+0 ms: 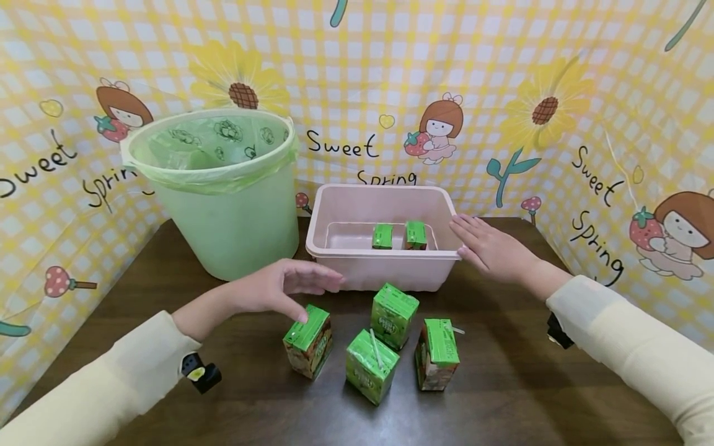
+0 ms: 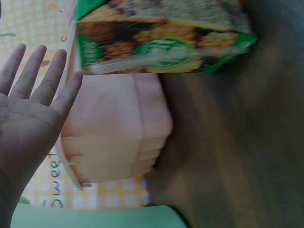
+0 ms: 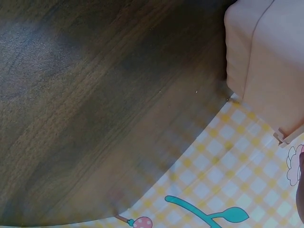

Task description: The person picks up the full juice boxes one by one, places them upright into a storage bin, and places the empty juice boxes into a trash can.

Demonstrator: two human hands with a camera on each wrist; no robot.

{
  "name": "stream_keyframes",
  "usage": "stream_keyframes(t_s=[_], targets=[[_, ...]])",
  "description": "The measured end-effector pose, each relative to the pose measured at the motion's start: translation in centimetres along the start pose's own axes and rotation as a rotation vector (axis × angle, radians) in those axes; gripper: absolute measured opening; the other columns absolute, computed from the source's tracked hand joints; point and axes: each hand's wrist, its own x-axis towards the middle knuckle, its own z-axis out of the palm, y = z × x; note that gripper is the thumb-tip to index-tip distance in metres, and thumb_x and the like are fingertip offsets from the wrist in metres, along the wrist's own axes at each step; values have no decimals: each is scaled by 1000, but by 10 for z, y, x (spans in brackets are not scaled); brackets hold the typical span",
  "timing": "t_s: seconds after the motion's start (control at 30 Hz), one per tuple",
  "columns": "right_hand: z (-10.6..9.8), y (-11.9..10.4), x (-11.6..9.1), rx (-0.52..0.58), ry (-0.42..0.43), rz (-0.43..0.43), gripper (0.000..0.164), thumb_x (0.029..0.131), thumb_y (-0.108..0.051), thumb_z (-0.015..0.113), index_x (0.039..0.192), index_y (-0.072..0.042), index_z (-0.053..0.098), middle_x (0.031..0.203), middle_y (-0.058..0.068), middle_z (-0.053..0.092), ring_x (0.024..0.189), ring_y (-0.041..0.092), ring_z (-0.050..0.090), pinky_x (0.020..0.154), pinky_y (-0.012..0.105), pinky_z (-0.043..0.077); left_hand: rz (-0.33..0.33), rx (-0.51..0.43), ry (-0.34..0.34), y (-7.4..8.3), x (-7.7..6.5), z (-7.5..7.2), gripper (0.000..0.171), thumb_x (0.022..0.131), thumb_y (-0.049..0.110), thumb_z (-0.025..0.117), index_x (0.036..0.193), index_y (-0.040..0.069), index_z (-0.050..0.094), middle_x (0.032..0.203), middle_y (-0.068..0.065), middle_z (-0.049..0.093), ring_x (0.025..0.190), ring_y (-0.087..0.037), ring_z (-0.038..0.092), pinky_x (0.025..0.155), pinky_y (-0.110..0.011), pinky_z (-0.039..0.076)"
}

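Fingers of the left hand point(image 1: 273, 286) loosely extended, gripping nothing; touching the left box point(image 1: 308, 341) or not, can't tell. Right hand point(image 1: 491, 251) straight-fingered by the tub point(image 1: 357, 269)'s right rim. Three other boxes point(image 1: 372, 367) crowd the worktop point(image 1: 502, 384) before the tub's front edge; a low thumb or wide swing could topple one. Sideways push might skid the tub.

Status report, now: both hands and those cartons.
Left hand by leftmost carton, contact unclear. Right hand at pink tub's right rim, fingers straight. Two cartons inside, four on table. Tub's front wall between.
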Motion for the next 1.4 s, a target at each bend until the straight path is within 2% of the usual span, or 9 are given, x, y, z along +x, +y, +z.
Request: stream_keyframes(t_s=[0.07, 0.2, 0.37, 0.5, 0.8, 1.0, 1.2, 1.4], targets=[[0, 0, -1, 1, 5, -2, 55, 104, -26, 43, 146, 9, 33, 152, 27, 30, 142, 39, 22, 114, 51, 18, 2, -8, -18, -5, -5, 2, 70, 80, 1, 78, 140, -5, 44, 144, -16, 48, 132, -38, 42, 109, -51, 30], [0, 0, -1, -1, 24, -9, 55, 105, -28, 41, 145, 9, 35, 151, 27, 31, 142, 40, 24, 114, 51, 19, -6, -37, -34, -16, -14, 5, 71, 81, 8, 79, 141, -5, 43, 146, -17, 45, 133, -38, 40, 110, -49, 29], [2, 0, -2, -4, 27, -15, 56, 105, -29, 40, 145, 10, 34, 151, 28, 31, 140, 42, 25, 115, 49, 18, -21, -85, -30, -30, -20, 10, 71, 81, 12, 80, 140, -5, 45, 145, -23, 43, 133, -40, 39, 109, -39, 34], [3, 0, -2, 1, 27, -11, 55, 105, -27, 41, 146, 9, 33, 151, 27, 31, 141, 41, 25, 116, 46, 16, -29, -88, -22, -38, -22, 13, 71, 79, 15, 82, 139, -3, 48, 143, -23, 46, 130, -39, 42, 104, -37, 41], [4, 2, -2, 5, 33, -13, 55, 105, -27, 40, 145, 10, 34, 151, 28, 30, 140, 42, 25, 116, 46, 16, -85, -97, -37, -42, -25, 18, 77, 76, 9, 84, 142, 2, 45, 141, -18, 48, 115, -33, 52, 92, -41, 49], [5, 3, -2, 7, 37, -12, 54, 105, -26, 41, 145, 10, 34, 151, 28, 30, 140, 42, 25, 116, 45, 16, -113, -72, -27, -49, -28, 19, 79, 76, 11, 84, 143, 3, 45, 141, -16, 48, 118, -33, 50, 92, -41, 50], [5, 2, -1, 8, 43, -18, 54, 105, -25, 41, 144, 11, 35, 150, 28, 31, 139, 42, 27, 116, 45, 16, -89, -87, -25, -55, -28, 21, 80, 75, 10, 85, 143, 0, 43, 139, -22, 47, 122, -36, 48, 93, -43, 48], [6, 2, -2, 9, 48, -20, 54, 105, -25, 41, 144, 11, 35, 150, 29, 31, 141, 41, 25, 116, 44, 15, -107, -71, -8, -57, -28, 22, 78, 74, 11, 85, 140, 2, 45, 136, -23, 48, 118, -34, 51, 91, -42, 50]])
